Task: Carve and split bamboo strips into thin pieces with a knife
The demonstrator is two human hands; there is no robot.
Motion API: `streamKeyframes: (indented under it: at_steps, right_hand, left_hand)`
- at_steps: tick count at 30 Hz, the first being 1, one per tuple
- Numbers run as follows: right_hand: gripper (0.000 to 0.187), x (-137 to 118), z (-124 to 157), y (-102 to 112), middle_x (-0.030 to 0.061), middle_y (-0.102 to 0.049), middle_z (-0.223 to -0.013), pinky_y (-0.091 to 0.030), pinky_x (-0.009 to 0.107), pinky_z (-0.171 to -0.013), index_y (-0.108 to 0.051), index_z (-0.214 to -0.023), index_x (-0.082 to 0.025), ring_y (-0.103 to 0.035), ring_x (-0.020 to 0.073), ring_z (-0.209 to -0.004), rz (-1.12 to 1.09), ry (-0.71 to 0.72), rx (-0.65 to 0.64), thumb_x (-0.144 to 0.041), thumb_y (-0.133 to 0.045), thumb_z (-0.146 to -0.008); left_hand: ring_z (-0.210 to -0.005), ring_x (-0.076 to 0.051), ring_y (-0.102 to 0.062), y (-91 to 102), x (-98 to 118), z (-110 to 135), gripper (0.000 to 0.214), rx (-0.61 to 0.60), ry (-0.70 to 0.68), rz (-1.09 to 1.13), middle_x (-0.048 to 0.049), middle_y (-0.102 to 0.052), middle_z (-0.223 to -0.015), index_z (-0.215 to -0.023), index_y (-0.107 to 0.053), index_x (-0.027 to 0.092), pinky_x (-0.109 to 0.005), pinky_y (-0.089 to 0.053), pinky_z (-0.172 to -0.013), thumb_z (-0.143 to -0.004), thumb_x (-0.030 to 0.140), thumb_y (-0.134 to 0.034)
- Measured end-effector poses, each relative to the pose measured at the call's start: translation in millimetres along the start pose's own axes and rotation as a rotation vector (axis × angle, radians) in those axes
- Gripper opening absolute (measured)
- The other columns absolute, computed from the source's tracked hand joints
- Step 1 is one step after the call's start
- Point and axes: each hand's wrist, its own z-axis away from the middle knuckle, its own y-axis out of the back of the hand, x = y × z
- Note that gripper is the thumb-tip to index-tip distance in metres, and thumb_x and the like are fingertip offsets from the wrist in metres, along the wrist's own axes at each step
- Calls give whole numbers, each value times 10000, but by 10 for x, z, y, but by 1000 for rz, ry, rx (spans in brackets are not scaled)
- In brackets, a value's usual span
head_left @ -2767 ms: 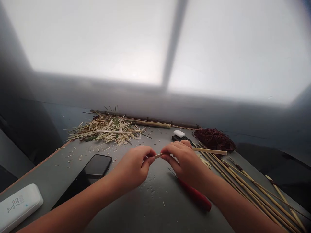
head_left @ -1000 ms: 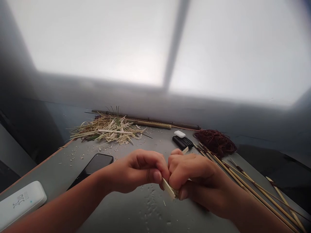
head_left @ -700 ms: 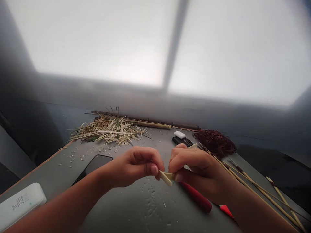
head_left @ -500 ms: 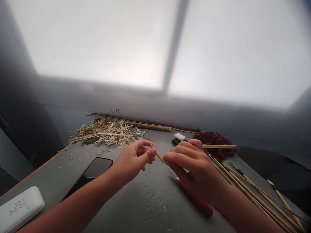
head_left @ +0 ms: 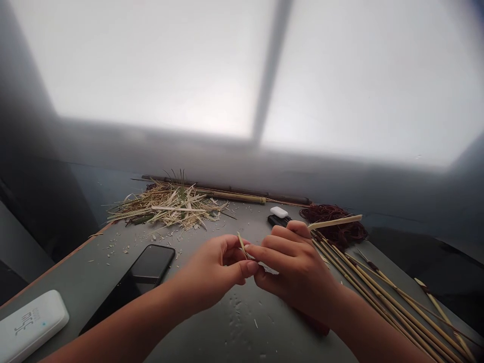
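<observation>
In front of me, my left hand (head_left: 215, 272) and my right hand (head_left: 298, 267) meet above the middle of the table. Their fingertips close round a thin pale plant strip (head_left: 241, 242), whose narrow tip points up between them. Behind my right hand's knuckles a flat pale strip (head_left: 336, 222) sticks out to the right; whether it is the same piece is hidden by the hand. Under my right hand lies a red-handled tool (head_left: 320, 325), mostly covered.
Plant shavings (head_left: 181, 206) are heaped at the back left, before dark canes (head_left: 227, 189). A phone (head_left: 151, 262) and a white device (head_left: 34, 322) lie left. On the right are long stalks (head_left: 393, 307), dark red cord (head_left: 333, 222) and a small white case (head_left: 279, 212).
Both hands have moved slightly down and closer together, my right hand leftward. The strip's tip now stands steeper, and its right-hand end has tilted up. My right hand covers more of the red-handled tool.
</observation>
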Motion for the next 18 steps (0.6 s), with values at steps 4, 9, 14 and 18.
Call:
streamKeyframes:
  at_steps: [4,9,14,18]
  right_hand:
    - [93,5,3,-10,-41,-573,-577,-286,321,-747,-663,-839,-216,-425,130,-585,-28,-9,4,-162,-588,-824]
    - [102,21,22,-32,-37,-574,-579,-293,324,-730,-667,-847,-213,-424,131,-582,-45,-28,-15,-166,-582,-815]
    - [91,40,24,-41,-43,-566,-575,-301,322,-708,-667,-832,-214,-429,123,-568,-78,-44,-8,-171,-596,-796]
    - [108,47,12,-32,-60,-555,-552,-304,321,-701,-667,-825,-223,-432,108,-532,-93,-53,17,-159,-591,-784]
  left_hand:
    - [-717,-148,-530,42,2,1,228,-42,-41,-26,0,-573,-762,-849,-578,157,-296,-431,-711,-802,367,-655]
    - [-794,-169,-540,74,-15,5,198,-53,-46,-49,-20,-588,-815,-880,-596,151,-308,-422,-758,-810,328,-650]
    - [-841,-186,-547,77,-26,-6,232,-59,-46,-41,-26,-589,-844,-905,-603,149,-322,-419,-792,-812,355,-654]
    - [-850,-189,-548,64,-18,-12,265,-59,-48,-32,-25,-583,-841,-898,-603,154,-307,-412,-776,-796,388,-673]
